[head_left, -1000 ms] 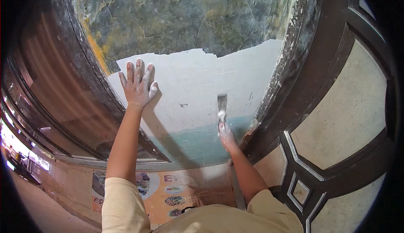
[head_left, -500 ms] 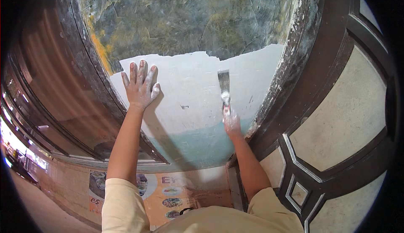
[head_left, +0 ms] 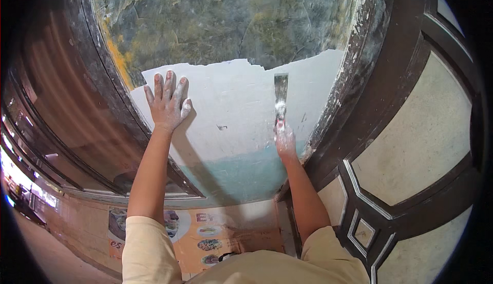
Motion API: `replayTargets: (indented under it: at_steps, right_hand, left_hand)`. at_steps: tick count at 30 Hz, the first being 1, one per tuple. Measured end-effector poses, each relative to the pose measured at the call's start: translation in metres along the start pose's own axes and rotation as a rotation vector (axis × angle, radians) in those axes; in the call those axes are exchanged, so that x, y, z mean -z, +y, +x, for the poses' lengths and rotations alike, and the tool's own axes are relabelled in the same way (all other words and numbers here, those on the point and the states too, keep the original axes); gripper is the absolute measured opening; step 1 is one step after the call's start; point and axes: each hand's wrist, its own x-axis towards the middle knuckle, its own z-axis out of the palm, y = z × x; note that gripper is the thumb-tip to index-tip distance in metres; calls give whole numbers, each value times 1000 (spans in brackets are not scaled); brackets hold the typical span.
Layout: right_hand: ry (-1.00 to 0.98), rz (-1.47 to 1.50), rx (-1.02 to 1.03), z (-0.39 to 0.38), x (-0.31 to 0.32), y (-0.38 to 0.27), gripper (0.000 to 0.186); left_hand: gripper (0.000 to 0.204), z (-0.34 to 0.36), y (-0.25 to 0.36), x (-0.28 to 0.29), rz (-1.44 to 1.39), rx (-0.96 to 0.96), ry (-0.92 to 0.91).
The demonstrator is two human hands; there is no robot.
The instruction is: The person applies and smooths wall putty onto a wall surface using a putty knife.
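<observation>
1. The right hand [head_left: 286, 140], one of two bare, white-dusted hands, is closed around a single flat scraper with a grey metal blade [head_left: 281, 85]. Its handle is mostly hidden by the fingers.
2. The scraper projects upward from that hand, over the wall panel's white-coated middle area [head_left: 246, 99], nearer the panel's right edge than its left. The blade's tip sits just below the ragged upper border of the white; whether it presses on the surface is hard to tell.
3. The left hand [head_left: 168, 103] lies flat on the white near the panel's left edge, fingers spread wide.
4. Between the hands is one small dark mark [head_left: 222, 127].
5. Above spreads a mottled grey-green and ochre area [head_left: 221, 22], its top cut off; below runs one turquoise band [head_left: 241, 173].
6. Farther right stands a dark wooden door with pale inset panels [head_left: 421, 130], partly cut off.
7. At the bottom, two beige sleeves [head_left: 149, 248] and the shirt partly hide one orange printed sheet [head_left: 187, 248].
</observation>
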Motion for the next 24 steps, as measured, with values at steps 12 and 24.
replayTargets:
  at_steps: [12, 24]
  right_hand:
    - [262, -616, 585, 11, 31, 7, 38]
    - [-228, 144, -421, -53, 39, 33, 51]
  left_hand:
    - [65, 2, 5, -3, -2, 26, -1]
    - [71, 45, 101, -1, -85, 71, -159]
